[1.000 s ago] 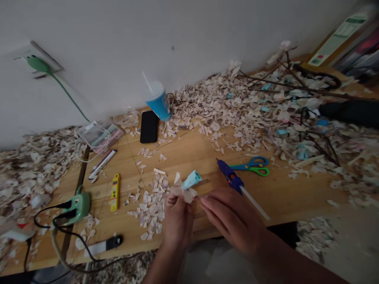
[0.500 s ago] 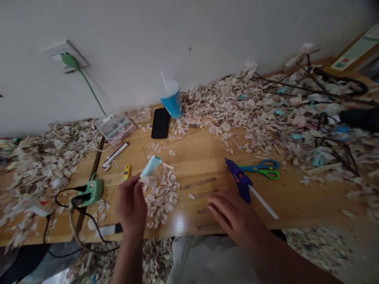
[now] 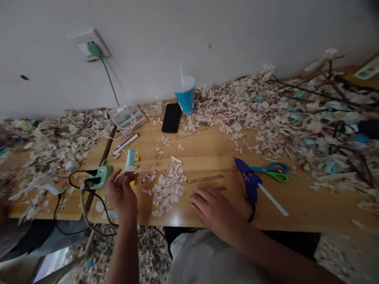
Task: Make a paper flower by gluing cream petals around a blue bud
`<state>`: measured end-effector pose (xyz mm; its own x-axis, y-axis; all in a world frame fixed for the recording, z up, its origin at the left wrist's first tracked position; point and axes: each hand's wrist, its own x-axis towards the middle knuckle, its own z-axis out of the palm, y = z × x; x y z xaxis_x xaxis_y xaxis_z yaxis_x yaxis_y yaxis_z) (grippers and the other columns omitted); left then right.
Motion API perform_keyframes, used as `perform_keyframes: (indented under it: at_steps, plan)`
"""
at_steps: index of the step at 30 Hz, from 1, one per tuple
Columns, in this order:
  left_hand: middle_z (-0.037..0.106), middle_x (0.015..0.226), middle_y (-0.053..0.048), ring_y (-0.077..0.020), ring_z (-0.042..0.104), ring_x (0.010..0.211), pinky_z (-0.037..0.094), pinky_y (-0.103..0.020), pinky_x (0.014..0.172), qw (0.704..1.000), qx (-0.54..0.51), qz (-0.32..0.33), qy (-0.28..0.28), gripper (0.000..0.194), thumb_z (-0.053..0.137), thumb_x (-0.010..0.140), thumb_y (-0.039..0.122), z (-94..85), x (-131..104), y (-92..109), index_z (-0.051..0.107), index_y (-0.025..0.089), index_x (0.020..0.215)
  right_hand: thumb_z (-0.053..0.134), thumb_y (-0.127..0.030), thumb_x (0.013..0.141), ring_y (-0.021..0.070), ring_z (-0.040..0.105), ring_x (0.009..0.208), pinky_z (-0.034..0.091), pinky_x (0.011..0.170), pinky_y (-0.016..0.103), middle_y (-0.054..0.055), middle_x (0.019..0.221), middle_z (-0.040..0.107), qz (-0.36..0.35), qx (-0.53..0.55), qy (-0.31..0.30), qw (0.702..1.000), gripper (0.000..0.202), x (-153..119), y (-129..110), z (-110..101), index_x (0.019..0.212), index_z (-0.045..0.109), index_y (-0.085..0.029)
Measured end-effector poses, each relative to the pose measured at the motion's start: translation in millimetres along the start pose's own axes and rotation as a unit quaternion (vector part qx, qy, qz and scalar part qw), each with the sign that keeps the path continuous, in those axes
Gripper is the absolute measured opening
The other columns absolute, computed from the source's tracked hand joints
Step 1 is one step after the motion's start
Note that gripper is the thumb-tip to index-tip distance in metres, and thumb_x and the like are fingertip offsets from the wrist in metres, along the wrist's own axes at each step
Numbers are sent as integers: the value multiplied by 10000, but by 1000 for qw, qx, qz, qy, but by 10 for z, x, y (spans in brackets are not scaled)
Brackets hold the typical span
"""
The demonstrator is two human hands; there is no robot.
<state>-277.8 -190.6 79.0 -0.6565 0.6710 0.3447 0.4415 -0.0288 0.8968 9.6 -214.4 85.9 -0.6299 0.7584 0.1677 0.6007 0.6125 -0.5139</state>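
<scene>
My left hand (image 3: 122, 193) is raised over the left part of the wooden table, its fingertips pinching the lower end of a small light-blue piece (image 3: 131, 159). My right hand (image 3: 214, 211) rests on the table near the front edge, fingers loosely together and palm down; what may lie beneath it is hidden. Flat brownish strips (image 3: 207, 178) lie just beyond its fingers. Between the hands is a heap of pale petal-like flakes (image 3: 168, 187). A blue glue gun (image 3: 250, 183) with a white stick lies right of my right hand.
Blue-green scissors (image 3: 271, 169) lie beyond the glue gun. A phone (image 3: 171, 118) and a blue cup (image 3: 186, 96) stand near the wall. At left are a green power strip (image 3: 102, 175) with cables, and a marker (image 3: 126, 144). Flakes and branches (image 3: 318, 92) cover the right back.
The view has turned left. My left hand has turned, with the blue piece now upright over the yellow item. My right hand has moved left along the strips.
</scene>
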Motion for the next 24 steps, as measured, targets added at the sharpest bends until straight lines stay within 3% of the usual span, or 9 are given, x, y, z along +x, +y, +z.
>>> perform_keyframes:
  at_steps: [6, 10, 13, 17, 24]
  plan:
    - [744, 974, -43, -127, 721, 691, 597, -324, 757, 992, -105, -58, 32, 194, 654, 866, 288, 152, -69, 73, 592, 190, 1022, 668, -143, 910, 206, 585, 991, 491, 911, 335, 35, 977, 643, -70, -2, -29, 997, 67, 475, -229, 241, 925, 623, -191]
    - [737, 975, -36, -104, 692, 653, 586, -303, 740, 984, -147, -92, 41, 203, 664, 862, 313, 239, -105, 22, 577, 200, 1007, 667, -262, 931, 262, 550, 1075, 465, 920, 400, 84, 1062, 640, -46, -15, -13, 999, 168, 821, -334, 401, 1064, 618, -172]
    - [744, 998, -52, -105, 687, 670, 561, -268, 709, 982, -156, -101, 41, 201, 668, 875, 311, 288, -152, -22, 590, 196, 1019, 667, -248, 923, 286, 541, 1068, 458, 868, 416, 114, 1097, 634, -26, -26, -4, 999, 216, 966, -341, 445, 1111, 608, -159]
    - [755, 1010, -64, -105, 685, 692, 539, -246, 697, 983, -154, -100, 14, 184, 659, 898, 315, 329, -205, -74, 601, 193, 1023, 620, -161, 934, 270, 548, 1042, 441, 865, 406, 91, 1048, 657, -21, -31, 1, 999, 103, 980, -268, 429, 1036, 634, -171]
    - [750, 997, -54, -102, 672, 663, 534, -248, 681, 984, -154, -95, 6, 197, 649, 901, 334, 341, -201, -140, 583, 200, 1028, 594, -116, 948, 252, 561, 1036, 439, 867, 394, 93, 1081, 683, 83, -24, 69, 994, 211, 703, 149, 169, 1139, 646, -185]
